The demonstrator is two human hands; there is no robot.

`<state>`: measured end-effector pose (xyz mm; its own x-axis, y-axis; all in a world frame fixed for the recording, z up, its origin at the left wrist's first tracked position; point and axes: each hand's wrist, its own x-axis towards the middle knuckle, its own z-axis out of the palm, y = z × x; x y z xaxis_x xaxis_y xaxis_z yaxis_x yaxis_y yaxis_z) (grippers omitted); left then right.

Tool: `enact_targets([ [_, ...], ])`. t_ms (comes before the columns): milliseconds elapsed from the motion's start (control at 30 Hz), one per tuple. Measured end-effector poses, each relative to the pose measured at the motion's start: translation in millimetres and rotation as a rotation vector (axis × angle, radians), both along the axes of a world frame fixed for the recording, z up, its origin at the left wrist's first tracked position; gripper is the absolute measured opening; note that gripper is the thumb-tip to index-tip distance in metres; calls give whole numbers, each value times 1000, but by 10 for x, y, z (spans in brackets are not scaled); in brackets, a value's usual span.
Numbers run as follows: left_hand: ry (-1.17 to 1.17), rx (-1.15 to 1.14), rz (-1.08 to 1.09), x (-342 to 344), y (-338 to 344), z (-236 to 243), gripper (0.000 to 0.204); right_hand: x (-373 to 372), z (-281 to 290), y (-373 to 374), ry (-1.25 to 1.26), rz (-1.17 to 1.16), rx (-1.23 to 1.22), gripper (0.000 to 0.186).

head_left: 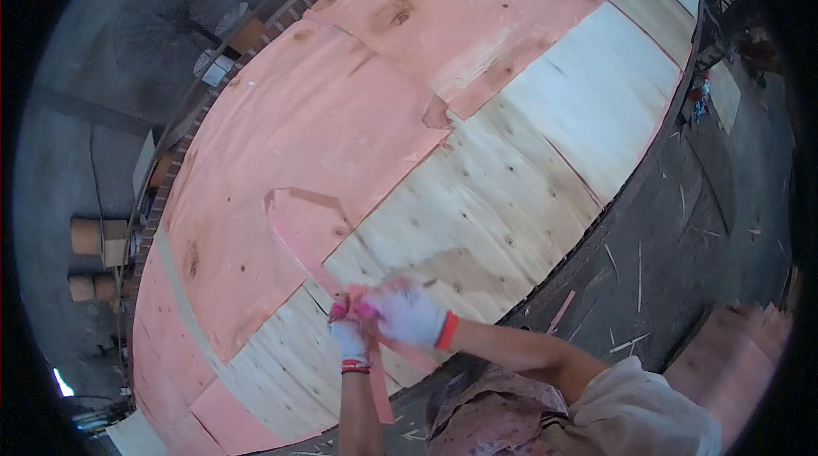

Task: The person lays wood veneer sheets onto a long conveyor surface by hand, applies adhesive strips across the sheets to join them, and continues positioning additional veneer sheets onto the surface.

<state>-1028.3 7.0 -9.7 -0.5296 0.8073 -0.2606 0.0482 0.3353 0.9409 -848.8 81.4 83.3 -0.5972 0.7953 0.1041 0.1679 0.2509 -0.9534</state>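
Two gloved hands meet over a long, thin strip of pink wood veneer (381, 388), at the lower left of a pale, knotted veneer sheet (486, 200).
The left hand in a white glove with pink fingertips (349, 332) has its fingers clamped on the strip, which hangs down below them. The right hand in a white glove with red cuff (407, 313) is just beside it, but blurred, so I cannot tell if its fingers are together or apart. To the upper left of the pale sheet lie broad pink veneer sheets (281, 132); to its right, the dark grey floor (673, 217) carries thin wooden splinters (629, 343).
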Motion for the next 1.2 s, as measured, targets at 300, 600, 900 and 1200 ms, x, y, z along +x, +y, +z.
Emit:
enact_targets([
  [300, 518, -378, -266, 226, 689, 550, 27, 560, 34, 276, -178, -58, 456, 45],
  [600, -481, -125, -53, 528, 459, 623, 12, -64, -700, 568, -445, -96, 398, 28],
  [900, -474, 4, 106, -502, -395, 1032, 33, 182, -687, 1106, -204, -567, 66, 18],
  [1200, -200, -32, 131, -1685, -1764, 746, 36, 1000, -826, 1965, -996, -510, 691, 66],
])
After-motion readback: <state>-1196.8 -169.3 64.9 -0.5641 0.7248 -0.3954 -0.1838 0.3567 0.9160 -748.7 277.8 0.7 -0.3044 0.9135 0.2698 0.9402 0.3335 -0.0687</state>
